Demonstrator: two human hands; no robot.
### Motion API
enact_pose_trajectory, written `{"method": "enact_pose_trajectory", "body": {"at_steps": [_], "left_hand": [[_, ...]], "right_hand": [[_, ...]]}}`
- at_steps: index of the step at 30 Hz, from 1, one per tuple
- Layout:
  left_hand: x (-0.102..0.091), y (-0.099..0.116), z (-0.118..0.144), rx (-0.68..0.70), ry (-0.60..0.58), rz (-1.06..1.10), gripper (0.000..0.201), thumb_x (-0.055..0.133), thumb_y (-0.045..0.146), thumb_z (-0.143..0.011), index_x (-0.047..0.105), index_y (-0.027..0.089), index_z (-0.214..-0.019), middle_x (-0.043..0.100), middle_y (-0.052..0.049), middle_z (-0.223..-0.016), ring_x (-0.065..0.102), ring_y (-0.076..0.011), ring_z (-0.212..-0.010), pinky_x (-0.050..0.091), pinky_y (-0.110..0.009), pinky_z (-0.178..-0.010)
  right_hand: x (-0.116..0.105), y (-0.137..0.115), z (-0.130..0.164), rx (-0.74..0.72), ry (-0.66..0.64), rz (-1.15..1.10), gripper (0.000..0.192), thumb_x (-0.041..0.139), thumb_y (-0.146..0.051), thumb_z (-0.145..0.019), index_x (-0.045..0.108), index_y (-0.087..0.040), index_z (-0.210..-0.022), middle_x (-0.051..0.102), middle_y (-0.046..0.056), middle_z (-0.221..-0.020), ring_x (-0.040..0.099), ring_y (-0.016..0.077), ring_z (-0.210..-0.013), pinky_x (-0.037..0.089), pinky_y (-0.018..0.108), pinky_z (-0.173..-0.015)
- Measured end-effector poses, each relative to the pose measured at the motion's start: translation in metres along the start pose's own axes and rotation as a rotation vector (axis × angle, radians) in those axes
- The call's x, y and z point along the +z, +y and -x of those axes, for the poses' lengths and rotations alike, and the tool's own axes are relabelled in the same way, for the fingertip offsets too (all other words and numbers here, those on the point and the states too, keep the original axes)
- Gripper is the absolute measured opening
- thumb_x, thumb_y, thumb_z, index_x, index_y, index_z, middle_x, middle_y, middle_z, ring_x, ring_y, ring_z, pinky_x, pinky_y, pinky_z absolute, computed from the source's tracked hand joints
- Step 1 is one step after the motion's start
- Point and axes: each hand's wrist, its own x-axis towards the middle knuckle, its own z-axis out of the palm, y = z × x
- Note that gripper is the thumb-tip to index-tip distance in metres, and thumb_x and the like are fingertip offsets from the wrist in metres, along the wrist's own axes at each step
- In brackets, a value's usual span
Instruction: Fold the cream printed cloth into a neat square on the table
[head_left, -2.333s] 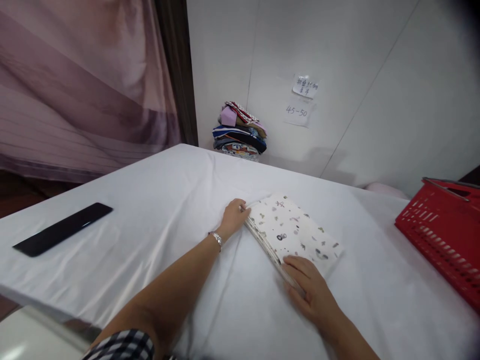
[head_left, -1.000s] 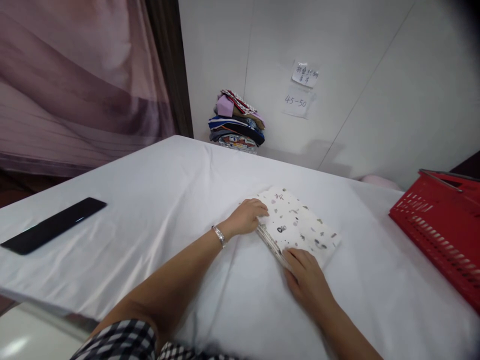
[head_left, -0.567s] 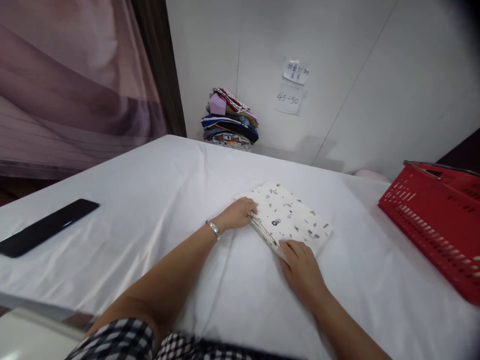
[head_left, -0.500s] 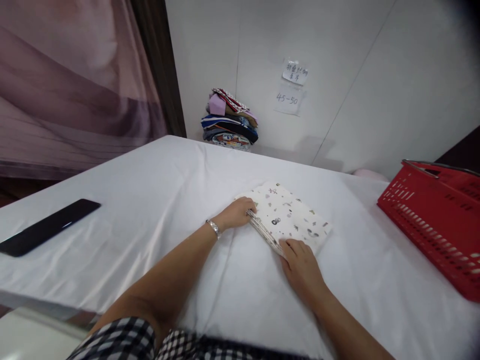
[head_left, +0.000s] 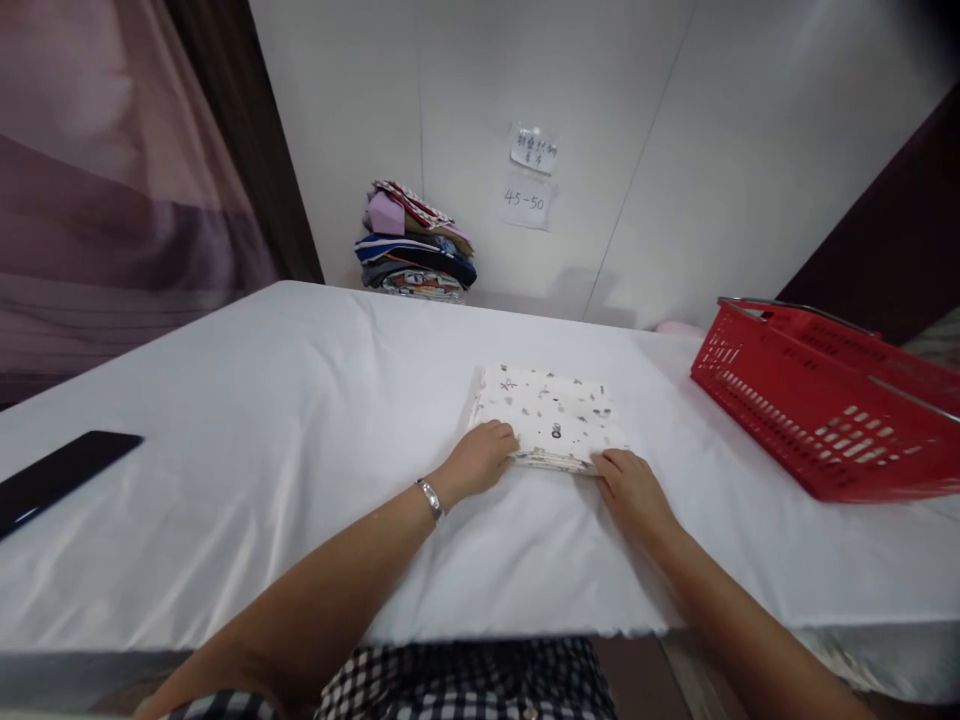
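1. Folded cloth point(head_left: 555, 405): off-white, small scattered dark, greenish and reddish motifs; layered edge faces near side.
2. Lies flat on white tablecloth point(head_left: 330, 400); long axis appears left-to-right.
3. Left hand point(head_left: 484, 457), right hand point(head_left: 635, 488) pinch its near corners.

The basket point(head_left: 787, 370) and black slab point(head_left: 64, 475) (both) are cropped.

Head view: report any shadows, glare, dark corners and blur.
In the head view, a soft shadow falls on the wall; the black slab carries a small pale glint; the top right corner is dark; print on the folded cloth looks slightly soft.
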Motion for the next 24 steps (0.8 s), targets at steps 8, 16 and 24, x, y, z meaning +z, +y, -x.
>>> {"method": "enact_pose_trajectory", "body": {"at_steps": [8, 16, 24], "left_hand": [[0.000, 0.006, 0.008, -0.060, 0.074, 0.004, 0.009, 0.050, 0.017, -0.085, 0.058, 0.018, -0.088, 0.056, -0.007, -0.091, 0.049, -0.0205, -0.087, 0.041, -0.033, -0.074], [0.001, 0.009, 0.006, -0.072, 0.056, 0.000, 0.013, 0.048, 0.018, -0.086, 0.060, 0.020, -0.092, 0.059, -0.006, -0.093, 0.050, -0.0205, -0.088, 0.040, -0.034, -0.077], [0.005, 0.006, 0.011, -0.051, 0.078, -0.055, 0.009, 0.050, 0.019, -0.086, 0.058, 0.019, -0.090, 0.058, -0.006, -0.093, 0.050, -0.0205, -0.088, 0.041, -0.034, -0.077]], "right_hand": [[-0.013, -0.015, -0.015, 0.026, -0.044, -0.112, 0.026, 0.048, -0.020, -0.085, 0.060, -0.015, -0.108, 0.060, 0.012, -0.107, 0.054, 0.0244, -0.096, 0.043, 0.038, -0.083], [-0.006, -0.046, -0.032, -0.065, -0.024, -0.256, 0.031, 0.048, -0.016, -0.084, 0.057, -0.019, -0.114, 0.059, 0.009, -0.108, 0.051, 0.0227, -0.098, 0.043, 0.037, -0.084], [0.007, -0.038, -0.016, -0.119, 0.084, -0.265, 0.033, 0.044, -0.010, -0.085, 0.058, -0.017, -0.114, 0.059, 0.010, -0.108, 0.052, 0.0228, -0.100, 0.046, 0.040, -0.085]]}}
